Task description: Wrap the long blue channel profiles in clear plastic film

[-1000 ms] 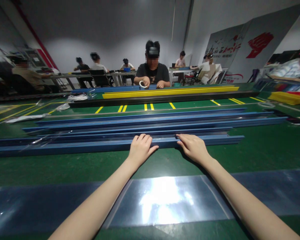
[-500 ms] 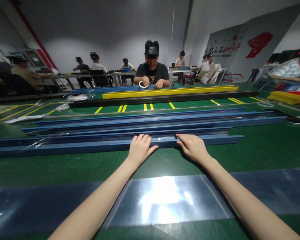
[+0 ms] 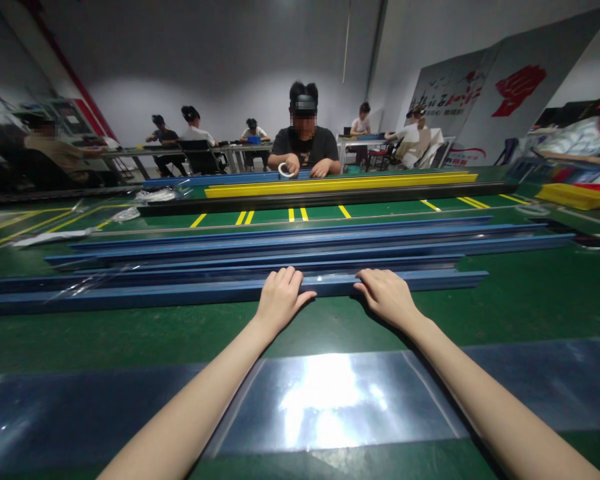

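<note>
A long blue channel-shaped strip (image 3: 180,297) lies across the green table, nearest to me in the group of strips. My left hand (image 3: 281,297) grips its near wall, with fingers over the top edge and the thumb along the front side. Further right, my right hand (image 3: 386,293) holds the same wall between bent fingers and thumb; its fingertips are partly hidden inside the channel. Clear plastic film (image 3: 97,280) lies crumpled over the strip's left part. Under my forearms a flat, shiny transparent sheet (image 3: 405,400) is spread over the table.
More blue strips (image 3: 330,252) lie just behind. Further back are a black strip (image 3: 405,193) and a yellow strip (image 3: 340,183). Across the table, a person (image 3: 305,143) holds a white tape roll (image 3: 283,171). A yellow tray (image 3: 575,195) and a phone (image 3: 593,241) are at right.
My right fingertips have shifted slightly to the right along the strip's edge. My left hand and the strips look nearly the same.
</note>
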